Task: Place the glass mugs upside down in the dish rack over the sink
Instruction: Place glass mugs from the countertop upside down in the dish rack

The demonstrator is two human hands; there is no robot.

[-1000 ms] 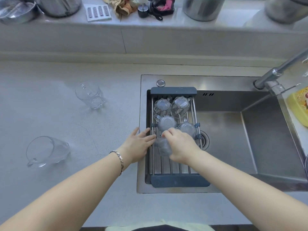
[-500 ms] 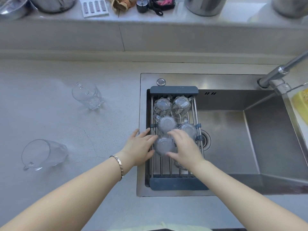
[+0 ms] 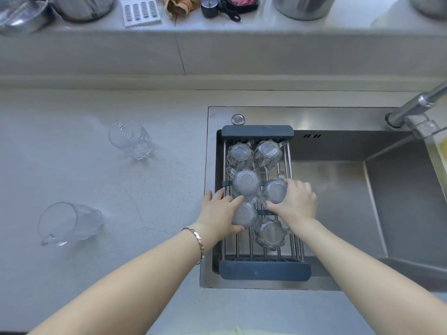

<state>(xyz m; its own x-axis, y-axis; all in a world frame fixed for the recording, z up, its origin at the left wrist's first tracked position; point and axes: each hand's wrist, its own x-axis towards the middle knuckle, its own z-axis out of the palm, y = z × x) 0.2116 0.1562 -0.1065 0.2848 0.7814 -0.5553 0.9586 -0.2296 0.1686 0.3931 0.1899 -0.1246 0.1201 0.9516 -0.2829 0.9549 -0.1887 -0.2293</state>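
A dish rack [image 3: 264, 270] with dark end bars spans the left part of the sink [image 3: 338, 194]. Several glass mugs stand upside down on its bars. My left hand [image 3: 219, 213] wraps the near-left mug [image 3: 244, 215]. My right hand [image 3: 296, 201] grips the mid-right mug [image 3: 274, 191]. Another inverted mug [image 3: 269, 234] stands just below my right hand, untouched. Two more mugs lie on their sides on the counter: one [image 3: 131, 140] far left of the rack, one [image 3: 69, 222] nearer the front left.
The faucet [image 3: 416, 105] reaches in from the right over the sink basin. A raised ledge at the back holds metal pots [image 3: 302, 6], a grater-like white item [image 3: 141, 12] and cloths. A round button [image 3: 237, 119] sits on the sink rim behind the rack.
My right hand let go of the mug near the front of the rack and moved up-right onto the mid-right mug. My left hand closed around the near-left mug.
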